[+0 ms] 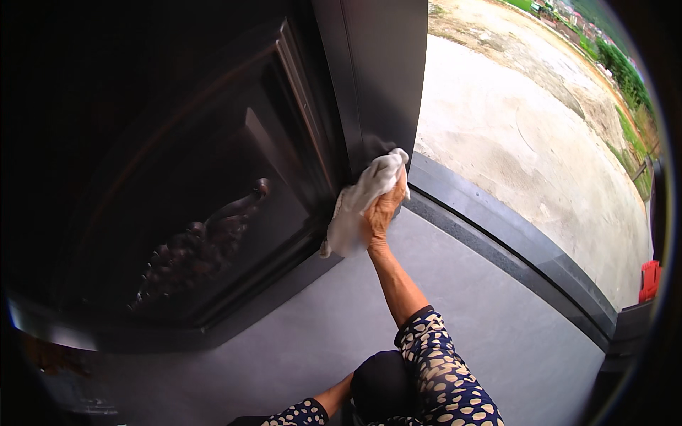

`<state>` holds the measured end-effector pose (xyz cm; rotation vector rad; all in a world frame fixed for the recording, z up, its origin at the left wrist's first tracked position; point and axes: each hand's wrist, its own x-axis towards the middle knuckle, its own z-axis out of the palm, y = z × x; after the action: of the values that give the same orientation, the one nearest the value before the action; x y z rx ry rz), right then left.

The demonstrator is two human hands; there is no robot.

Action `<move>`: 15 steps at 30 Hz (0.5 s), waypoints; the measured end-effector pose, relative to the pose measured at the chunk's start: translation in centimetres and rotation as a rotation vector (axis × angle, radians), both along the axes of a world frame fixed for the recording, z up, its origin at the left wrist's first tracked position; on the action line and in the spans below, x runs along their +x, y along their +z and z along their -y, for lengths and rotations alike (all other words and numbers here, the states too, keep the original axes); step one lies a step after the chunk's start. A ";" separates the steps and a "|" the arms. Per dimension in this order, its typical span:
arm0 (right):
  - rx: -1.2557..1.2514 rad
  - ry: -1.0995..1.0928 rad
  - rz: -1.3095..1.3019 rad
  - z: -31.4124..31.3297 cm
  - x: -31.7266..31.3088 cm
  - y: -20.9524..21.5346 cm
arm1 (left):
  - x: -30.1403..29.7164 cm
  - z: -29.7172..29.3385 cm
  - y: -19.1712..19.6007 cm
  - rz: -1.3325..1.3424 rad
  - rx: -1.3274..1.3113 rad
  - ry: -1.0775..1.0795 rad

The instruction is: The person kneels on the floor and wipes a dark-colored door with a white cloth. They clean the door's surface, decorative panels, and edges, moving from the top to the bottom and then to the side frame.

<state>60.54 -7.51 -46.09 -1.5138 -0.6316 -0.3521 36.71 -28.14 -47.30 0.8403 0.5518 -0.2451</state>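
Wiping in progress: right hand (383, 207) grips a bunched white cloth (359, 206) tightly, pressing it against the dark door's (213, 177) lower edge. Left hand out of frame (only its forearm shows). Next stroke likely needs steady pressure along that edge.

A house entrance: a dark embossed metal door (213, 213) stands open over a grey threshold (511, 241), with a concrete yard (526, 142) outside.

I see grey tiled floor (462, 312) running under dark door (213, 213), whose lower edge stands just above it. Dark stone threshold (511, 241) borders floor's outer side. Pale concrete yard (526, 142) lies beyond. Red object (649, 280) rests by threshold's far end.
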 end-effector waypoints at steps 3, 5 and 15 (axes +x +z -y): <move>0.174 0.139 -0.460 0.7 1.9 -5.7 | 0.7 0.5 0.3 0.020 0.011 -0.014; 0.039 0.100 -0.597 1.6 3.6 -9.8 | 1.5 0.8 0.4 0.040 0.016 -0.037; 0.085 -0.014 -0.508 -0.3 -0.7 6.0 | 0.1 0.4 1.0 -0.007 0.042 0.015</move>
<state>59.79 -7.21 -40.05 -1.4501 -0.2010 0.0021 36.83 -28.54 -46.29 0.8754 0.5716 -0.2237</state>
